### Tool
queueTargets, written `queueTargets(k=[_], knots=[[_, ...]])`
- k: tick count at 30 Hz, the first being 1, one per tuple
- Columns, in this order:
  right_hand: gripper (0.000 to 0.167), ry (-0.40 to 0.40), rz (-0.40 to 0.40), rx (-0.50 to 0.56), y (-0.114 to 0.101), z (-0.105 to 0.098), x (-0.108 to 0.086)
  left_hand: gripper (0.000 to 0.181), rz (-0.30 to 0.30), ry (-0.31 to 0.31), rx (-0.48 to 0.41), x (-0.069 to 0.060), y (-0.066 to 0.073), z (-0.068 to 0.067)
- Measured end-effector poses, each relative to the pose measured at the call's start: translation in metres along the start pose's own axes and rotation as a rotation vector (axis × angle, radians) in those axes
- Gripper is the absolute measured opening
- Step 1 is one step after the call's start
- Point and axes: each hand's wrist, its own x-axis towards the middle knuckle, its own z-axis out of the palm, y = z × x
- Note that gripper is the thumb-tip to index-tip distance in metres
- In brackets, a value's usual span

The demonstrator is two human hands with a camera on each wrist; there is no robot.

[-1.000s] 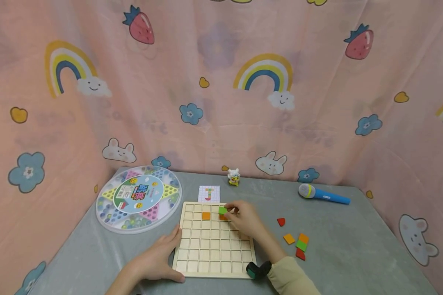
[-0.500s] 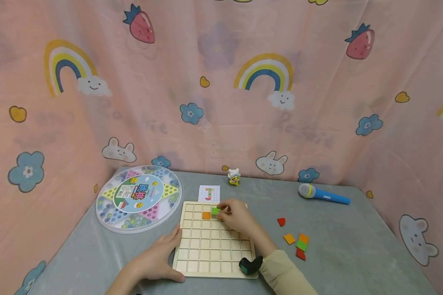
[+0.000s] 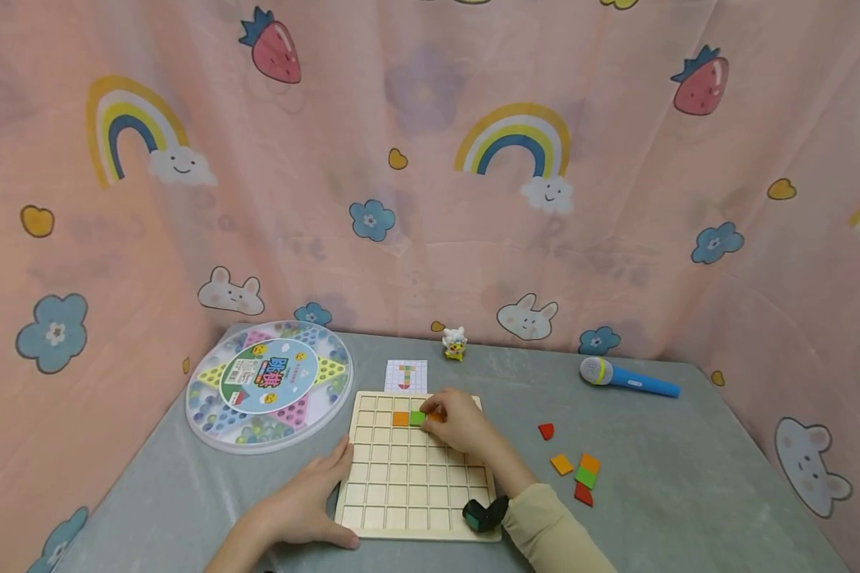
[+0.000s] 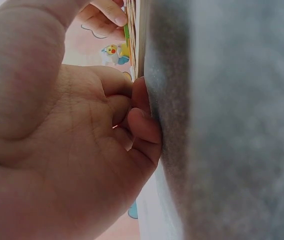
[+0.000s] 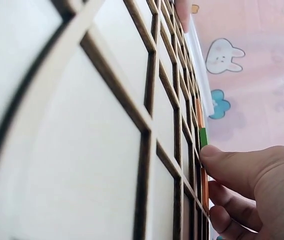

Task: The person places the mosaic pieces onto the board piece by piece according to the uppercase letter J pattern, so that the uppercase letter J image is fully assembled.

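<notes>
- Green tile (image 3: 417, 418): it is on the wooden grid board (image 3: 394, 477), in the second row from the far edge, between a left orange tile (image 3: 400, 419) and a right orange tile (image 3: 435, 416). Whether it sits fully down in its square, I cannot tell.
- Right hand (image 3: 459, 420): its thumb and forefinger are nearly closed, pinching the green tile at its right side; the other fingers curl above the right orange tile, partly covering it.
- Left hand (image 3: 304, 495): its fingers are loosely bent and touch the left edge of the board, with the thumb spread away towards the near left corner; it has hold of no tile.
- Pattern card (image 3: 405, 376): it lies just beyond the far edge of the board, printed with a small coloured figure on a grid.
- Loose tiles (image 3: 584, 477): orange, green and red pieces lie on the tabletop (image 3: 688, 477), right of the board.
- Farther off: a round marble game (image 3: 269, 387) at left, a small figurine (image 3: 455, 344) behind the card, and a blue microphone (image 3: 629, 376) at right.
</notes>
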Motion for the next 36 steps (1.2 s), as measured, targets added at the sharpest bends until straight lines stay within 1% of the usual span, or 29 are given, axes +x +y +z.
queueTargets(k=[5, 9, 15, 18, 24, 27, 31, 33, 36], knots=[[0.016, -0.006, 0.011, 0.001, -0.0001, 0.0003, -0.0001, 0.134, -0.017, -0.012, -0.004, -0.0003, 0.0015, -0.0002], [0.017, -0.004, 0.010, -0.001, 0.0001, -0.0001, -0.0002, 0.133, -0.019, -0.015, -0.017, -0.0013, 0.0032, -0.0010], [0.017, -0.003, -0.004, 0.002, 0.0010, 0.0000, 0.0004, 0.136, -0.013, -0.009, -0.008, 0.0015, -0.0029, 0.0018], [0.017, 0.001, -0.016, 0.003, 0.0011, 0.0007, 0.0006, 0.137, -0.009, -0.006, -0.010, 0.0019, -0.0036, 0.0019], [0.015, 0.003, -0.008, -0.011, 0.0002, 0.0013, 0.0005, 0.133, -0.017, -0.018, -0.005, -0.0006, 0.0027, -0.0007], [0.015, 0.000, 0.001, -0.007, -0.0002, 0.0012, 0.0004, 0.133, -0.019, -0.022, -0.004, -0.0004, 0.0019, -0.0006], [0.017, -0.006, 0.006, 0.008, -0.0003, 0.0005, 0.0006, 0.135, -0.019, -0.015, -0.007, 0.0012, -0.0027, 0.0013], [0.019, -0.006, 0.008, 0.012, -0.0008, -0.0006, 0.0007, 0.135, -0.016, -0.017, 0.003, 0.0012, -0.0024, 0.0012], [0.022, 0.001, 0.009, 0.029, -0.0024, -0.0036, 0.0006, 0.135, -0.017, -0.014, -0.006, 0.0007, -0.0007, 0.0003]])
